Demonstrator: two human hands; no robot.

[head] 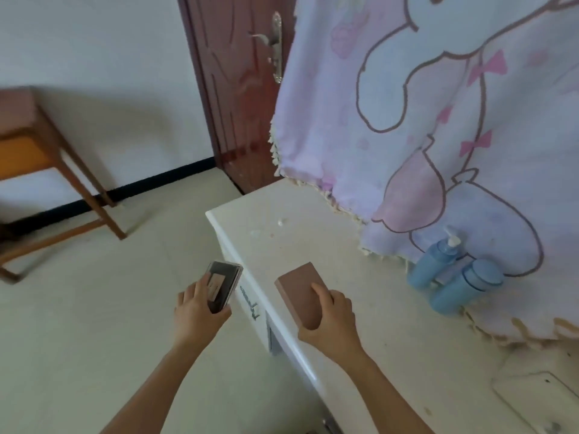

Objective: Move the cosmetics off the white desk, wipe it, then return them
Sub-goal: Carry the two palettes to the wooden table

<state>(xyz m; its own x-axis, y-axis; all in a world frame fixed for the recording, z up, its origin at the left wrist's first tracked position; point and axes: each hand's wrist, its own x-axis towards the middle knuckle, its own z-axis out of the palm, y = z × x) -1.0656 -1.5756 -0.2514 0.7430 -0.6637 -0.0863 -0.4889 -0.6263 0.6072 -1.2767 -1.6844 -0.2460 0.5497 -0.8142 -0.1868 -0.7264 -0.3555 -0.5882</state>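
Observation:
My left hand grips a dark flat cosmetic palette with a pale label, held out over the floor just left of the white desk. On the desk top, my right hand grips a dusty-pink box near the front edge. Two light blue bottles, one with a white pump, stand and lie at the back right of the desk, against the hanging cloth. Small white smears mark the desk's far end.
A large cartoon-print cloth with a fringe hangs over the back of the desk. A brown door stands behind it. A wooden stool sits at left on the pale floor. A white tray-like item lies at the desk's near right.

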